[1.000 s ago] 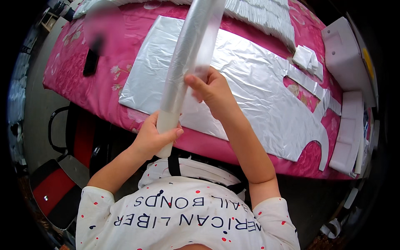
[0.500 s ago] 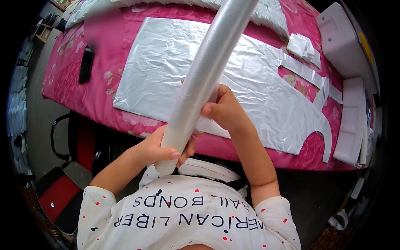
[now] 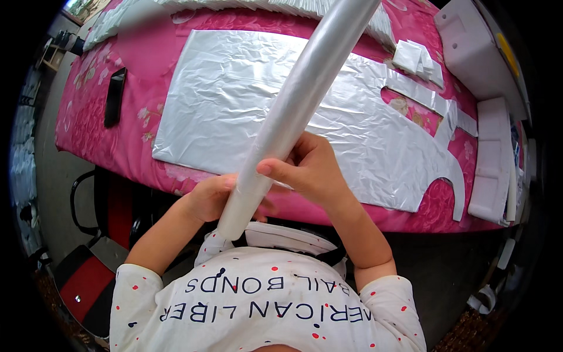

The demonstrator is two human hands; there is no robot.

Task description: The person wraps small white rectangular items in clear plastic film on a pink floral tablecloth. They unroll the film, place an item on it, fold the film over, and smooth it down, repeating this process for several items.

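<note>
A long roll of whitish translucent plastic film [image 3: 293,108] slants from my lap up past the top of the view. Near its lower end my left hand [image 3: 210,198] holds it, thumb along the left side and fingers partly hidden behind. My right hand [image 3: 316,171] grips the roll a little higher, its thumb on the front and the other fingers curled behind. Beneath and beyond the roll, a thin silvery-white plastic apron [image 3: 223,94] lies spread and wrinkled on the table. Its neck loop and straps point right.
A pink flowered cloth [image 3: 88,111] covers the table. On it are a black phone-like object [image 3: 115,98], small folded white plastic packets [image 3: 417,58] and a long stack of folded white sheets [image 3: 381,26]. White foam boxes [image 3: 489,164] stand right; a red-black chair [image 3: 88,287] is at left.
My right hand has slid down the roll toward my left hand. The left thumb has shifted from across the roll's lower end to its left side, slightly higher.
</note>
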